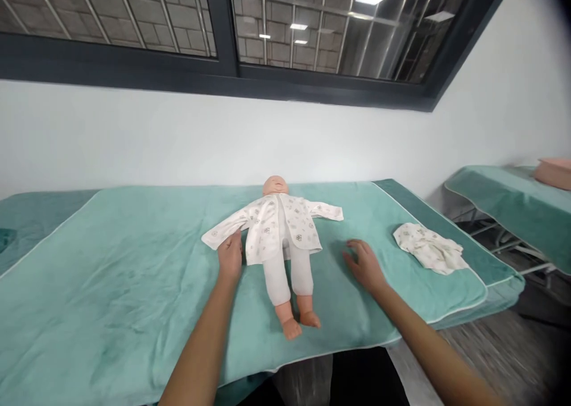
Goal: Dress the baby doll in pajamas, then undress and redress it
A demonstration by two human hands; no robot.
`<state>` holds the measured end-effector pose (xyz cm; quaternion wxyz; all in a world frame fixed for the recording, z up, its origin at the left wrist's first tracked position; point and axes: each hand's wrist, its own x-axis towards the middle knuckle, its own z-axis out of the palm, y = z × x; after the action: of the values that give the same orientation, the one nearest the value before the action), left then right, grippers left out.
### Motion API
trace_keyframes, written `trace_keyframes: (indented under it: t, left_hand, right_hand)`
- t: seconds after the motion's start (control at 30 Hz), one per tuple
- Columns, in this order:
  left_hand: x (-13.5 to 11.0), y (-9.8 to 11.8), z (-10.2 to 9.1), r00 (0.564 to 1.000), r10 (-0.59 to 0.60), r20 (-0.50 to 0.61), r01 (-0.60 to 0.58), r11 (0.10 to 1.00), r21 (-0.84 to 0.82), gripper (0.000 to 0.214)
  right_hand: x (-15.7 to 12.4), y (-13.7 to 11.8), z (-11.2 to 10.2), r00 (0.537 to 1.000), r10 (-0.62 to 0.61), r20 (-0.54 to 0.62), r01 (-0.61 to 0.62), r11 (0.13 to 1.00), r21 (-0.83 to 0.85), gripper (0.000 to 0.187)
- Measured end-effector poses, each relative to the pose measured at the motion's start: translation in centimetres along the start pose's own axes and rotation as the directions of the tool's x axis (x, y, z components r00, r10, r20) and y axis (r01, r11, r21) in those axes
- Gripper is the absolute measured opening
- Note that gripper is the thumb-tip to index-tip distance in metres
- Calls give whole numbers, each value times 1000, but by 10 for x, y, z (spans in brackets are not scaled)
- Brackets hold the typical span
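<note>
A baby doll (275, 186) lies on its back on the green cover, head toward the wall and bare feet toward me. It wears a white printed jacket (263, 230), open down the front, over a white cloth body with white legs (276, 281). My left hand (231, 254) is closed at the lower edge of the sleeve on the left, gripping the cloth there. That sleeve is stretched out sideways. To the right of the doll, my right hand (363, 264) hovers over or rests on the cover, fingers apart and holding nothing.
A crumpled white printed cloth (429, 248) lies on the right part of the green cover (134, 287). Behind the bed are a white wall (187, 135) and a barred window (294, 25). At the far right stands another green-covered bed (504, 207) with a pink basin (553, 173).
</note>
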<state>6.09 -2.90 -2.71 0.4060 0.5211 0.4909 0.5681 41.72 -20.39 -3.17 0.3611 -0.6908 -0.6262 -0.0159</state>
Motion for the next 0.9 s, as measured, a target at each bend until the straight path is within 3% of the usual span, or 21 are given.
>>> trace_keyframes:
  t: [0.13,0.2,0.27,0.33,0.4,0.47,0.5,0.67,0.73,0.77,0.83,0.9]
  left_hand:
    - [0,1,5,985,29,168,-60,981,183,47]
    - [-1,2,9,967,38,251,-101,965,243,46]
    - [-3,2,11,959,43,280,-119,958,260,45]
    - [-5,3,12,956,47,288,-130,953,275,44]
    - [-6,4,11,958,55,283,-138,948,286,45]
    - [-6,5,10,959,61,278,-144,946,290,45]
    - [-6,5,10,959,63,275,-145,946,290,45]
    - [-5,6,11,963,56,265,-129,955,268,44]
    - [-5,6,10,964,44,261,-112,961,252,43]
    - [-5,7,10,965,36,259,-101,965,243,43]
    - [-5,8,9,967,20,253,-78,972,223,43]
    - [-5,8,7,971,5,241,-54,979,199,42]
  right_hand:
    - [-17,77,-70,994,44,-96,-85,879,-469,39]
    - [-24,108,-104,979,100,-177,-186,789,-585,43]
    - [-27,128,-130,947,229,-227,-321,731,-602,35]
    - [-22,135,-148,859,453,-238,-506,687,-522,29]
    - [-9,131,-157,734,644,-216,-672,643,-368,26]
    - [12,116,-156,715,670,-198,-697,665,-268,27]
    - [24,106,-152,716,671,-191,-696,707,-125,25]
    - [78,25,-104,821,569,-46,-547,807,223,44]
    - [90,-20,-83,879,465,107,-428,670,606,49]
    - [94,-43,-75,899,406,166,-395,586,707,50]
    - [98,-87,-59,923,248,294,-381,476,793,49]
    - [98,-122,-45,912,74,403,-393,441,807,49]
